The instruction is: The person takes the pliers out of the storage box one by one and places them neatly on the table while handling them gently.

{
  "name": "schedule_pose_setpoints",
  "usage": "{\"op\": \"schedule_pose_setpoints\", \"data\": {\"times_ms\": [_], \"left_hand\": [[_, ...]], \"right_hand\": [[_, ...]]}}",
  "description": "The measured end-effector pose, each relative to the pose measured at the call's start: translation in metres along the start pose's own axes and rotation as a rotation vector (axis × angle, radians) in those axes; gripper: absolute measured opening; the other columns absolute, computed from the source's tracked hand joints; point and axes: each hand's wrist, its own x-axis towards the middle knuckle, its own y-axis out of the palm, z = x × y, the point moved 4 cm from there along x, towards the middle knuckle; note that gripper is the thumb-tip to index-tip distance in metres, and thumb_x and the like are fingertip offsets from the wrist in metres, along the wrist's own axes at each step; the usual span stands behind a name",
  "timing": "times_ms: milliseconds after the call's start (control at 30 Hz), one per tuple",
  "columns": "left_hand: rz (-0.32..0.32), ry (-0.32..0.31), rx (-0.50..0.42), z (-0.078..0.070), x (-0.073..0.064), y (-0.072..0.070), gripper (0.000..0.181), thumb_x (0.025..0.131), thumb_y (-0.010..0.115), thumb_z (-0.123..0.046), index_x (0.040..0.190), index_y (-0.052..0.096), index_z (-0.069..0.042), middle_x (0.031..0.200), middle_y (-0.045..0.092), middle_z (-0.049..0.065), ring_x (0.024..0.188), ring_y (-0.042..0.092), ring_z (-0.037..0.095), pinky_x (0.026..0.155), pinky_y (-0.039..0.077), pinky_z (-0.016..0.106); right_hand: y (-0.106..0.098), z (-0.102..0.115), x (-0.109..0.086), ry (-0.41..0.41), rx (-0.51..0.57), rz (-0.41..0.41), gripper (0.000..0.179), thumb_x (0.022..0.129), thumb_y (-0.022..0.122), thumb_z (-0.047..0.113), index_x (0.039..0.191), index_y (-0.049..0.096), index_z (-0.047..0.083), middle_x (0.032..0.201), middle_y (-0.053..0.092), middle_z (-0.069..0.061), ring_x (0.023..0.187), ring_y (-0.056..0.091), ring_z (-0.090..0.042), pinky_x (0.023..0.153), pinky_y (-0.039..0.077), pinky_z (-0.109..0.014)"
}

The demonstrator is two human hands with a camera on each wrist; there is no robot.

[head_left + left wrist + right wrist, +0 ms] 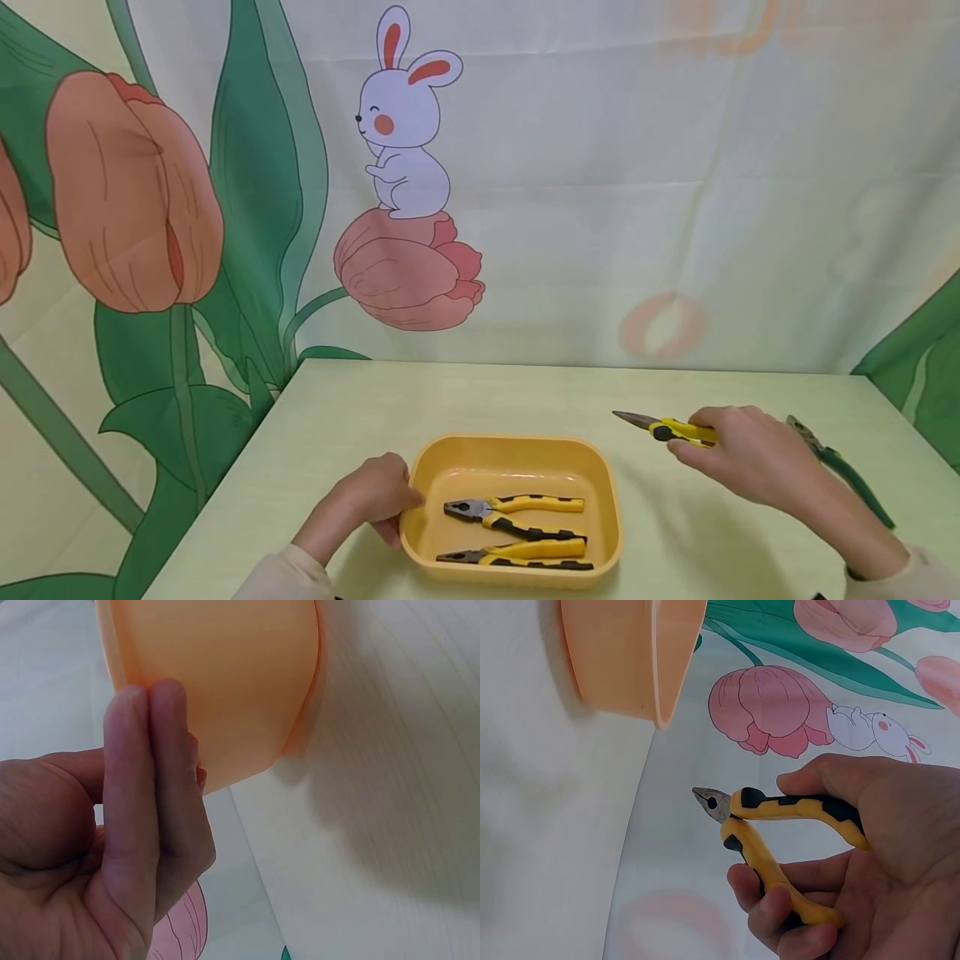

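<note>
My left hand (375, 496) pinches the left rim of a yellow plastic tray (517, 446); in the left wrist view its fingers (129, 787) lie against the tray's outer wall (225, 667). Inside the tray lie two yellow-and-black pliers: combination pliers (471, 510) above, and a second pair (525, 552) nearer me. Raised over the table to the right of the tray, my right hand (757, 458) grips needle-nose pliers (678, 430), their pointed tip toward the left. In the right wrist view their yellow-and-black handles (799, 810) are spread, thumb on one and fingers round the other.
Green-handled pliers (843, 467) lie on the pale table (465, 392) at the right, partly behind my right hand. A cloth backdrop (555, 183) printed with tulips and a rabbit hangs behind the table's far edge.
</note>
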Motion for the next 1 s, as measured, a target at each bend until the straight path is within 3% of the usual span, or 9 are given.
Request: {"op": "schedule_pose_setpoints", "data": {"times_ms": [533,833,1000], "left_hand": [[-0.02,0.009,0.03,0.0,-0.001,-0.001,0.018,0.093,0.062,-0.015,0.081,0.055,-0.003,0.065,0.067,0.011,0.046,0.065,0.012,0.05,0.056,0.022],[-0.018,0.009,0.025,-0.001,-0.002,-0.001,0.018,0.093,0.062,-0.014,0.08,0.055,-0.003,0.065,0.067,0.011,0.045,0.065,0.012,0.051,0.056,0.022],[-0.018,0.012,0.023,-0.001,-0.002,-0.001,0.018,0.093,0.062,-0.014,0.08,0.055,-0.003,0.065,0.067,0.011,0.046,0.065,0.012,0.051,0.056,0.022]], "right_hand": [[-0.006,-0.011,-0.001,0.022,-0.004,0.005,0.027,0.088,0.062,0.045,0.088,0.064,0.018,0.062,0.045,0.003,0.057,0.044,-0.013,0.049,0.031,-0.028],[-0.007,-0.015,0.0,0.039,-0.004,0.032,0.035,0.089,0.062,0.048,0.096,0.068,0.014,0.065,0.049,0.002,0.06,0.046,-0.014,0.049,0.033,-0.028],[-0.01,-0.017,0.0,0.039,-0.009,0.021,0.031,0.089,0.061,0.046,0.094,0.067,0.015,0.064,0.048,0.002,0.06,0.045,-0.014,0.048,0.033,-0.029]]}}
